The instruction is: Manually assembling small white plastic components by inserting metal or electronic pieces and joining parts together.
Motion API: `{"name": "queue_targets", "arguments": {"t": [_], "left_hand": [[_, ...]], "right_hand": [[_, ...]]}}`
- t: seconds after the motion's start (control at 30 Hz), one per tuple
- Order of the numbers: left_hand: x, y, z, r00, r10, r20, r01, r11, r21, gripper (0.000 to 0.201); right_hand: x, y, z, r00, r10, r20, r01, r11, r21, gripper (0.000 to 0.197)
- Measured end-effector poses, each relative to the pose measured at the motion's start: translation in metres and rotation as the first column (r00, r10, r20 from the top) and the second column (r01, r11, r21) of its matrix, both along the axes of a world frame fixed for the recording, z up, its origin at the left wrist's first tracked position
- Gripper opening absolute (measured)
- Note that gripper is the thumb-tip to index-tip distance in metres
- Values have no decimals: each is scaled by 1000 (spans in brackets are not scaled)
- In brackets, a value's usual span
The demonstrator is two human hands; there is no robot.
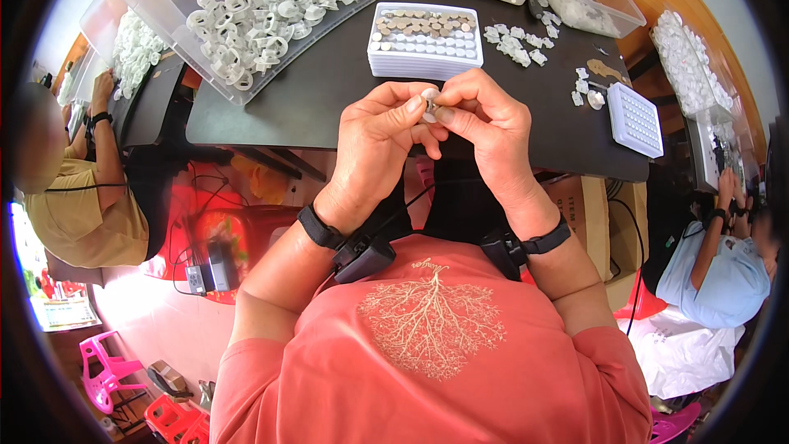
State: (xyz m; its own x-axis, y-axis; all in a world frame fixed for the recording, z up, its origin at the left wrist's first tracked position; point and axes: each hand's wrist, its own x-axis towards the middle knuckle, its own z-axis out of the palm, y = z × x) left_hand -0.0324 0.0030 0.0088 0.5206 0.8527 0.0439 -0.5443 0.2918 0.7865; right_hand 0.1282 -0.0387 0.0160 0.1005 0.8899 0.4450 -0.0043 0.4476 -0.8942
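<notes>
At twelve o'clock from your chest, over the near part of the dark table (283, 119), your left hand (376, 127) pinches a small whitish piece (429, 94) between thumb and fingers, while your right hand (491, 125) grips its three-o'clock side with thumb and forefinger. Beyond it at twelve sits a white tray (423, 68) of round discs; at ten, a clear bin (167, 6) of white plastic parts (267, 12)
</notes>
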Motion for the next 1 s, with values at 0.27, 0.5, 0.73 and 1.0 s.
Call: {"name": "queue_targets", "arguments": {"t": [0.27, 0.5, 0.73, 1.0], "left_hand": [[5, -4, 1, 995, 80, -62, -76, 995, 65, 29], [5, -7, 0, 993, 113, -45, -109, 990, 86, 34], [8, -10, 0, 989, 143, -44, -138, 986, 99, 34], [6, -9, -2, 989, 141, -38, -135, 982, 132, 32]], "right_hand": [[-4, -1, 2, 997, -21, -73, 19, 999, -36, 7], [-13, -4, 5, 990, -37, -138, 30, 998, -56, 9], [-15, -4, 2, 977, -58, -204, 43, 996, -77, 8], [-11, -3, 12, 957, -24, -289, -36, 979, -199, 3]]}}
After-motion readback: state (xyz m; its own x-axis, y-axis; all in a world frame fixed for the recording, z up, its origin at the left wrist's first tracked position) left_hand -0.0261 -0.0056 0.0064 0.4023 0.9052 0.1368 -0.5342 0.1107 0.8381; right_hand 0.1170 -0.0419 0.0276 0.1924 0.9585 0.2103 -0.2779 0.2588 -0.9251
